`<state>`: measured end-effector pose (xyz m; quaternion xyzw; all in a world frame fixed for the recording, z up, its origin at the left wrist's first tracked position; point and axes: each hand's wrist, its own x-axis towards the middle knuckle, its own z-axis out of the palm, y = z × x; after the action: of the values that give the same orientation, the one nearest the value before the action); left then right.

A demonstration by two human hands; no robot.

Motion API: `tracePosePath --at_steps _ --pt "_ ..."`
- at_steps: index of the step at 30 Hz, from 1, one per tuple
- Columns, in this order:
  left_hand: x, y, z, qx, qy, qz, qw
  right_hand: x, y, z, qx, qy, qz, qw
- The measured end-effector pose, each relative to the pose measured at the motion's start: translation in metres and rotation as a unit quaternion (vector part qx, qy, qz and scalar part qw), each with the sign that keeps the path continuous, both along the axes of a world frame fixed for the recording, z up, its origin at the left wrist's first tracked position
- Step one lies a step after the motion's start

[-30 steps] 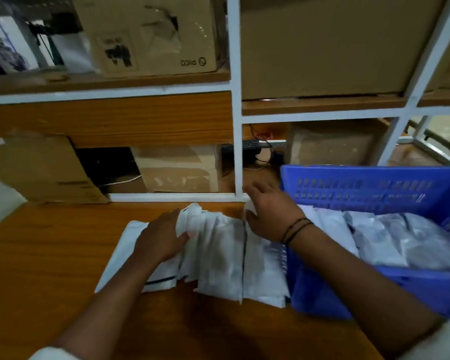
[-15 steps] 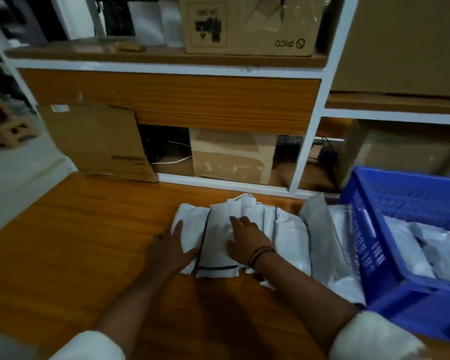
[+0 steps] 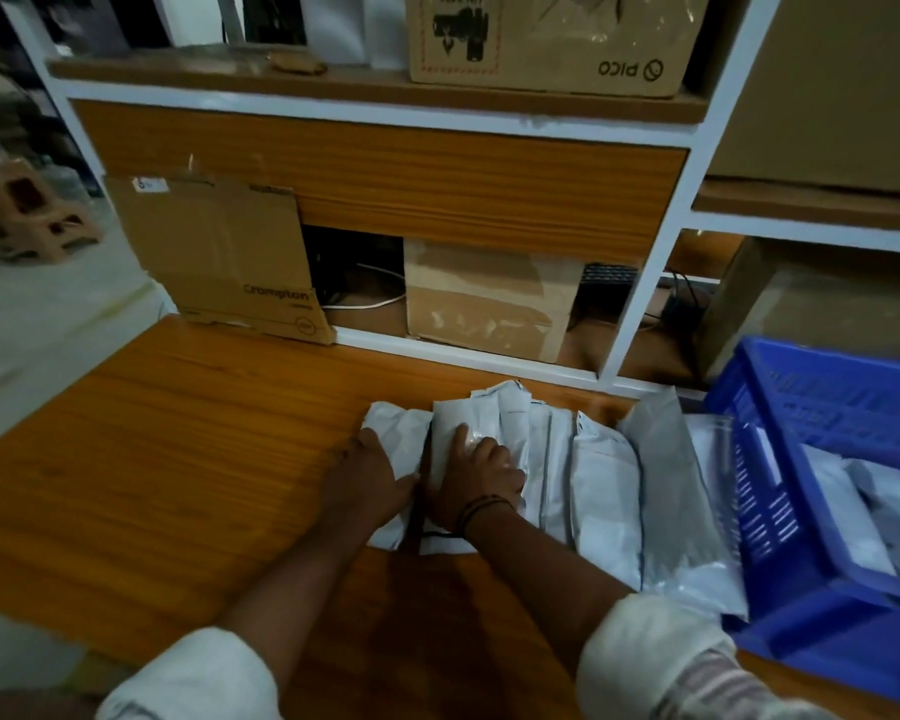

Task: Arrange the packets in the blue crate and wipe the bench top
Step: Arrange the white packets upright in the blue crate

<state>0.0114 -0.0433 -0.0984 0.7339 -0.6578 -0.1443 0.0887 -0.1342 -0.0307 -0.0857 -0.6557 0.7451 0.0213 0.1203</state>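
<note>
Both hands lay flat, fingers spread: left hand (image 3: 367,478) and right hand (image 3: 476,478) pressed packets (image 3: 601,491) together, likely gathering them for the crate (image 3: 759,407).

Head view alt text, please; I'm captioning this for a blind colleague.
Both hands, left hand and right hand, press flat on a row of white packets lying on a wooden bench top. A blue crate holding more packets sits at the right; cardboard boxes fill the shelves behind.
</note>
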Motion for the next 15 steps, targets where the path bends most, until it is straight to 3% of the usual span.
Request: tracePosePath --at_steps 9,15 --pt "-0.007 0.002 -0.012 -0.007 -0.13 -0.053 0.99 -0.02 0.003 -0.006 0.005 0.012 0.057 0.998" --pt "-0.013 -0.004 -0.006 -0.019 -0.094 -0.04 0.995 -0.036 0.0 0.0 -0.027 -0.036 0.078 0.996"
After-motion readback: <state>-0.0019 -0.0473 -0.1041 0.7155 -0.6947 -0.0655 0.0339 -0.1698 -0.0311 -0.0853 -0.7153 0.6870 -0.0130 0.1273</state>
